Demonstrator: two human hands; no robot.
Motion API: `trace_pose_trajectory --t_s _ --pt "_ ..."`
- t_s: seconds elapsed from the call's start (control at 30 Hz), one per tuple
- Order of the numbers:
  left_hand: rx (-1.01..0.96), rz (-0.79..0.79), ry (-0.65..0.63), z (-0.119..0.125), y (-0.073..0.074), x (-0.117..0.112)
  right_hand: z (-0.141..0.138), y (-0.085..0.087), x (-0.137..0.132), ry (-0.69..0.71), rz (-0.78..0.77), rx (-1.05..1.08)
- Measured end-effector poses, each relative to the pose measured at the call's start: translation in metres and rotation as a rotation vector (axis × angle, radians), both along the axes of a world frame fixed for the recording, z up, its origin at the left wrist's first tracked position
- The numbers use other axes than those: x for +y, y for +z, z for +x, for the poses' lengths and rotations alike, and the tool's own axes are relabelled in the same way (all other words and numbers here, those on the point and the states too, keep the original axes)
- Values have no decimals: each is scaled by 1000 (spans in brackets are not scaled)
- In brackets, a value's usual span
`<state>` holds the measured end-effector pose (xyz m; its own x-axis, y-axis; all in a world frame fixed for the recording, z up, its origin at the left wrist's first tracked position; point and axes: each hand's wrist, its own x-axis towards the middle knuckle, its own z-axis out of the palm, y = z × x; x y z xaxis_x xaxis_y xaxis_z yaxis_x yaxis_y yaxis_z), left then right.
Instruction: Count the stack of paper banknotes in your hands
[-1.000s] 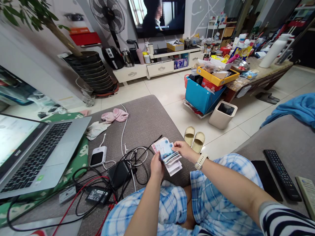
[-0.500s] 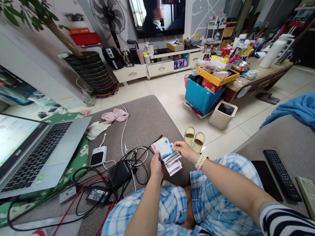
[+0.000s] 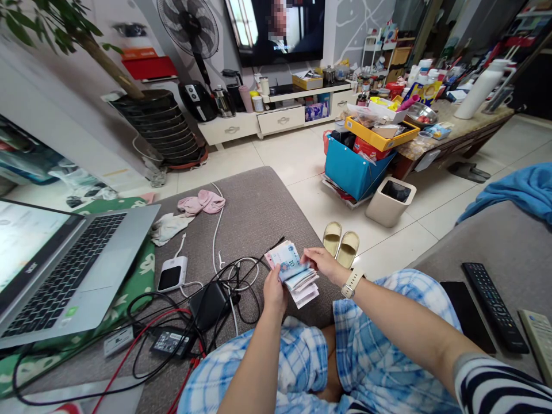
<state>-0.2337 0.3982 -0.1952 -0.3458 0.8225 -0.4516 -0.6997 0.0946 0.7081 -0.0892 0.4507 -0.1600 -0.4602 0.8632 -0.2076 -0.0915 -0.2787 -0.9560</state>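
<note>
My left hand (image 3: 273, 293) grips a loose wad of paper banknotes (image 3: 293, 273) from below, just above my lap. The top note shows a printed 10. The fingers of my right hand (image 3: 319, 261) press on the wad's right edge and pinch its upper notes. Several pale slips or notes stick out at the bottom of the wad. My left fingers are partly hidden behind the notes.
A tangle of black and red cables with a black power adapter (image 3: 210, 306) lies left of my hands on the grey sofa (image 3: 259, 218). An open laptop (image 3: 73, 270) stands further left. A TV remote (image 3: 494, 306) and black phone (image 3: 468, 316) lie to my right.
The upper notes have shifted, and a note marked 10 now shows on top of the wad. My hands stay almost where they were.
</note>
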Motion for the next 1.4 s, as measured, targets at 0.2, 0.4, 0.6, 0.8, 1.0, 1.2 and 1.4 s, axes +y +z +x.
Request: trace_pose_trajectory --t_s 0.2,0.4,0.6,0.8,1.0,1.2,1.4 --pt "-3 5 0 1 3 0 0 -5 2 19 16 -20" --pt "28 -2 -13 2 7 -2 2 -11 1 -8 67 -68" --pt "52 22 -75 2 12 -4 3 -14 3 -59 102 -107" --pt "59 29 -97 2 12 -5 1 -20 6 -30 143 -132" --pt "32 32 -58 2 6 -3 0 -25 6 -29 133 -111" --pt "16 16 -10 -1 -2 1 0 -24 6 -24 121 -103" --pt "-9 10 -6 -2 -6 1 1 -20 4 -12 113 -89"
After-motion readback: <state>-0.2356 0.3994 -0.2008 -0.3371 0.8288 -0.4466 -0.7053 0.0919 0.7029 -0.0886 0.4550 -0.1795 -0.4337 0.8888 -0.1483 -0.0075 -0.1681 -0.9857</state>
